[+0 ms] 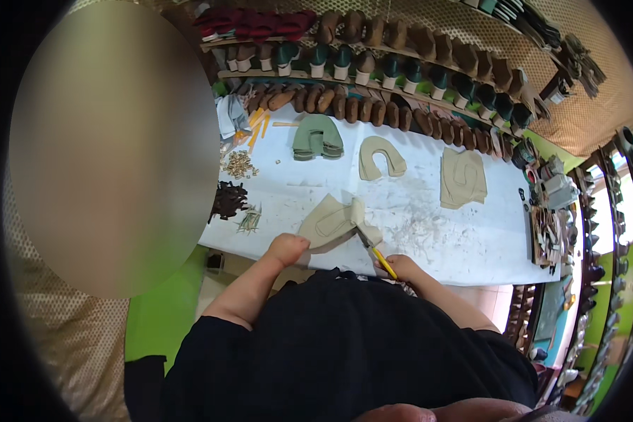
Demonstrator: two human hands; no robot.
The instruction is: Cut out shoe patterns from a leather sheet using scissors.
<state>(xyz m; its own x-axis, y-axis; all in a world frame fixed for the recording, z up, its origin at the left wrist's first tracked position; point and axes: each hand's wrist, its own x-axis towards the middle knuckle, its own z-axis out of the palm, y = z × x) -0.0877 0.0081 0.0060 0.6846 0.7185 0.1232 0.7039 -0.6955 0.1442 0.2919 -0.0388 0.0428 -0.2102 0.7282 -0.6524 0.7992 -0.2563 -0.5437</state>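
A beige sheet (321,224) with a curved outline drawn on it is held at its left edge by my left hand (288,249), thumb pressed on top. My right hand (401,268) grips yellow-handled scissors (385,264) near the front edge of the table. Their dark blades meet the right side of the sheet, where a cut strip (359,212) curls up and folds over. The far fingers of both hands are hidden.
Across the white table (415,190) lie a beige U-shaped piece (380,156), stacked green pieces (318,137), marked beige sheets (463,177), scraps (429,228), small gold-coloured parts (238,164) and dark pieces (229,200). Shoe lasts (373,110) line the shelves behind.
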